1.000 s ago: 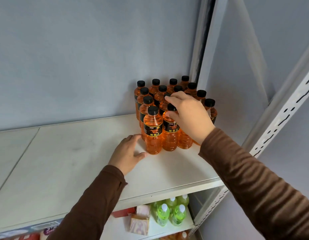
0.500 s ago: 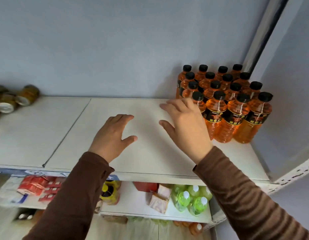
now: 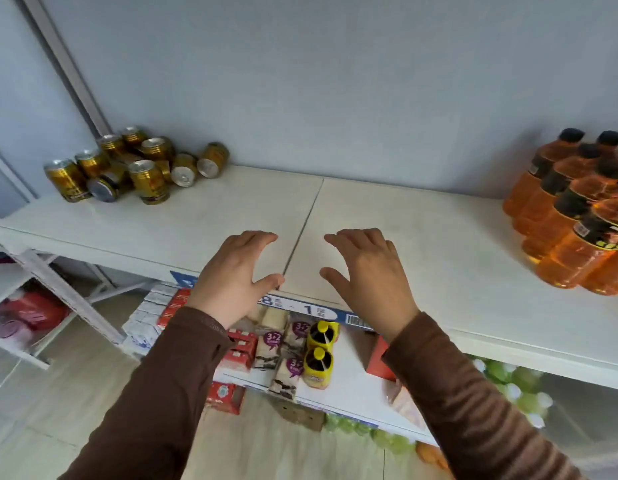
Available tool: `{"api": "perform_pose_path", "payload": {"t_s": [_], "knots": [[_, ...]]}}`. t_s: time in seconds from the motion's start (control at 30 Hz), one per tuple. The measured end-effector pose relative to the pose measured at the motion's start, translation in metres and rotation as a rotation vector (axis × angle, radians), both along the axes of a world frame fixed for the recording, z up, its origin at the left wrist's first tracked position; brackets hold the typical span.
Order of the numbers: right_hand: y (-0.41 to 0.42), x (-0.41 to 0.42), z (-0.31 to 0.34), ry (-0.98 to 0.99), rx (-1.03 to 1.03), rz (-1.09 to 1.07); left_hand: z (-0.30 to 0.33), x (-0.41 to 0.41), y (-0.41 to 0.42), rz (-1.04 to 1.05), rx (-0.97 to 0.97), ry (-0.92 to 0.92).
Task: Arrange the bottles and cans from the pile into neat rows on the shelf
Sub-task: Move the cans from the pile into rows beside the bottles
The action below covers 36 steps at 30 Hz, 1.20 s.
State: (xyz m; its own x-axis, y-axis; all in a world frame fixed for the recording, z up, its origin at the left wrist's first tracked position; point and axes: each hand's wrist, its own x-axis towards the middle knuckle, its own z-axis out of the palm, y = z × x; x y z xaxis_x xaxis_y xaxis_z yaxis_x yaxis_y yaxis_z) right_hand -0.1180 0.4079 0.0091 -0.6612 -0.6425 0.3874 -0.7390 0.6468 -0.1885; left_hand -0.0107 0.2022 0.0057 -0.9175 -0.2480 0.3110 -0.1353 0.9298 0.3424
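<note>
Reading "3+2": purple labels [image 3: 275,339] on lower-shelf packets [image 3: 266,351].

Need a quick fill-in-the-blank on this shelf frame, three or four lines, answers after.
1. The gold cans sit at the shelf's ____ end.
2. The orange bottles have ____ caps.
3. The left hand and right hand hold ____.
4. The seam in the shelf runs ____ the hands.

Answers: left; black; nothing; between

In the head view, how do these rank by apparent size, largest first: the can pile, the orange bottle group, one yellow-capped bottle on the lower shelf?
1. Orange bottle group, though cut by the frame edge and nearer the camera.
2. Can pile; close to the first, so this order is unsure.
3. Yellow-capped bottle, clearly smallest.
</note>
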Motion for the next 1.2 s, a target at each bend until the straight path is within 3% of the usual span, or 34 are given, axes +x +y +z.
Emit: {"api": "perform_pose_path", "payload": {"t_s": [0.2,0.43,0.87,1.1,1.2], "knots": [[-0.097,0.040,-0.006,-0.042,-0.022,0.050,-0.003,0.050,-0.084,0.037,0.013,-0.009],[-0.189,0.035,-0.006,-0.035,-0.017,0.100,-0.008,0.050,-0.174,0.067,0.028,0.002],[-0.354,-0.061,-0.010,-0.155,-0.035,0.129,-0.002,-0.015,-0.326,0.128,0.045,0.007],[-0.422,-0.123,-0.021,-0.289,-0.040,0.011,-0.012,-0.053,-0.376,0.142,0.070,0.021],[-0.455,-0.144,-0.022,-0.436,-0.146,-0.123,-0.017,-0.067,-0.395,0.153,0.145,0.024]]}}
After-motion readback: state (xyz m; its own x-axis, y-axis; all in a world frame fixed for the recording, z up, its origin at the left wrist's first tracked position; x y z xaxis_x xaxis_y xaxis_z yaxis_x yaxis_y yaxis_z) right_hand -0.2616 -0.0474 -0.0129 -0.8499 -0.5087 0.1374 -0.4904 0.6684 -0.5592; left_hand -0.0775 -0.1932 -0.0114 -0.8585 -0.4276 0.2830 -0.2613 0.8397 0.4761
